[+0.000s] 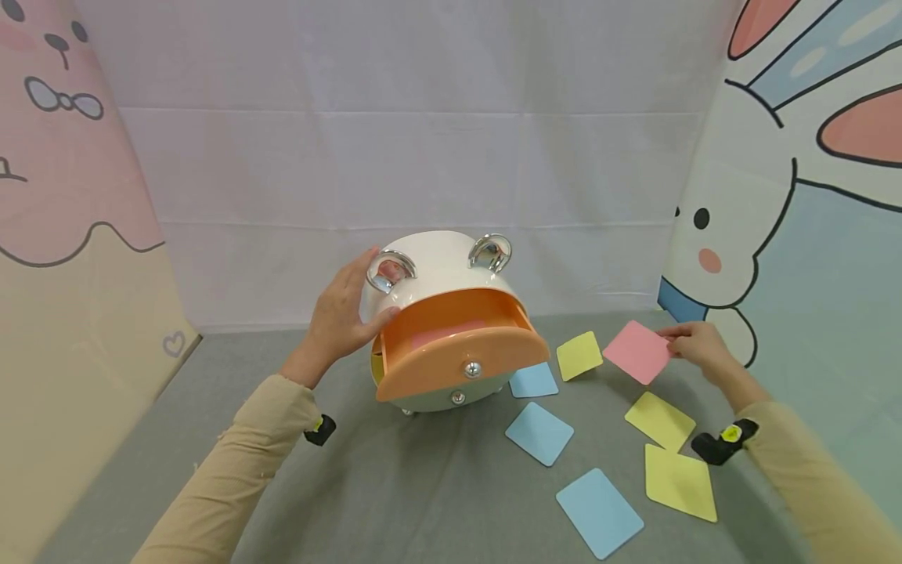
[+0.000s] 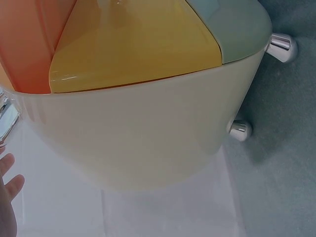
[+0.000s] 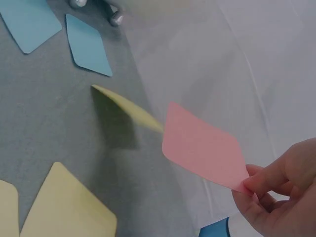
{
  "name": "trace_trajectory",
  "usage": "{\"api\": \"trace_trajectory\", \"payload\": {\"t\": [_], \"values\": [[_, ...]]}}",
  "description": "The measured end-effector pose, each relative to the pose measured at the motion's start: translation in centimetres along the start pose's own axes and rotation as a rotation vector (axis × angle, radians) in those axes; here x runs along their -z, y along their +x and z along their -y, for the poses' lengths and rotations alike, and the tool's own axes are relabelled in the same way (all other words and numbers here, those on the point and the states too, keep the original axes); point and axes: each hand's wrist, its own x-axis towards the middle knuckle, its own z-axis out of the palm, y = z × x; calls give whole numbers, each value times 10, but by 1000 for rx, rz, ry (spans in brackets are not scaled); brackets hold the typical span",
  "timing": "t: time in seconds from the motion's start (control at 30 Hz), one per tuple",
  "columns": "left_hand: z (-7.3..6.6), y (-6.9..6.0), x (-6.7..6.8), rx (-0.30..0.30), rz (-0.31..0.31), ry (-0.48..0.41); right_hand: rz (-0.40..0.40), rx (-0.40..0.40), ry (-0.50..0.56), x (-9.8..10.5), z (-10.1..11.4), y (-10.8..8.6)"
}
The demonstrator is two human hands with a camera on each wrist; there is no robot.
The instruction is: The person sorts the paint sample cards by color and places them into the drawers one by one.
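A rounded white drawer box (image 1: 433, 258) with chrome loops on top stands on the cloth. Its orange drawer (image 1: 461, 356) is pulled out, with a pink card (image 1: 447, 333) lying inside. Below it are a yellow drawer (image 2: 133, 44) and a grey-green drawer (image 2: 237, 29). My left hand (image 1: 345, 305) rests against the box's left side, thumb at the front rim and fingertips by the left chrome loop (image 1: 391, 270). Away to the right, my right hand (image 1: 698, 348) pinches a pink card (image 3: 205, 148) by its corner, above the cloth.
One yellow card (image 3: 126, 108) is tilted up beside the pink card; whether they touch I cannot tell. Two yellow cards (image 1: 660, 421) and several blue cards (image 1: 539, 433) lie on the grey cloth (image 1: 395, 501). White fabric (image 1: 423, 157) hangs behind, with printed panels (image 1: 831, 282) at both sides.
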Motion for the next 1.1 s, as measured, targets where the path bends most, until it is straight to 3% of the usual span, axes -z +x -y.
{"api": "trace_trajectory", "payload": {"t": [0.33, 0.6, 0.7, 0.9, 1.1], "values": [[0, 0, 1, 3, 6, -5, -13, 105, -71, 26, 63, -11], [0, 1, 1, -4, 5, -5, -12, 209, -57, 29, 126, -23], [0, 1, 1, -7, 0, -5, -5, 231, -40, 26, 155, -30], [1, 1, 2, -6, -3, -1, 39, 346, 32, 6, 209, -47], [0, 0, 2, -1, 5, 4, 94, 423, 59, -23, 244, -54]]}}
